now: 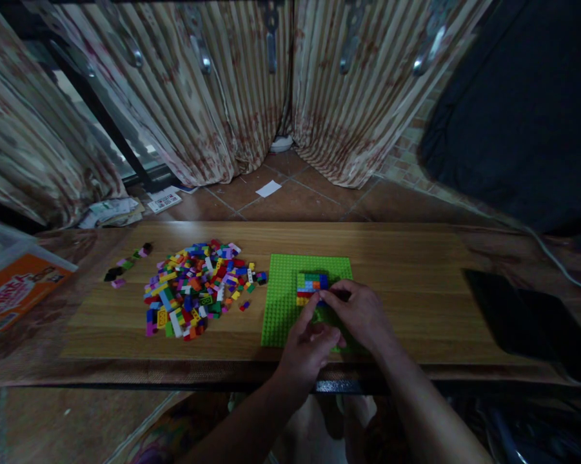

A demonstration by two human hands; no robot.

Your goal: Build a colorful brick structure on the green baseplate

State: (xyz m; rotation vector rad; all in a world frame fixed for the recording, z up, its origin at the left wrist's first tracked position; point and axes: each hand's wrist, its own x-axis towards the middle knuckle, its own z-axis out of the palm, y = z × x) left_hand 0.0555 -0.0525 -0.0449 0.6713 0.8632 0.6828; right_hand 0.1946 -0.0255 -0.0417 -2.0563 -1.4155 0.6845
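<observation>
A green studded baseplate (280, 309) lies on the wooden board in front of me. On it sits a small block of toy bricks (312, 285) in rows of green, blue, orange, white, red and yellow. My left hand (307, 351) reaches in from below, its index finger stretched to the near edge of the bricks and its thumb apart. From the right, my right hand (360, 312) bends over the block's near right corner, thumb and index finger close together there. Whatever lies between those fingertips is hidden.
Left of the baseplate spreads a pile of loose bricks (193, 290), with several dark and pink ones (118, 270) farther left. A plastic tub with an orange label (19, 296) stands at the far left. Dark flat objects (517, 316) lie at the right.
</observation>
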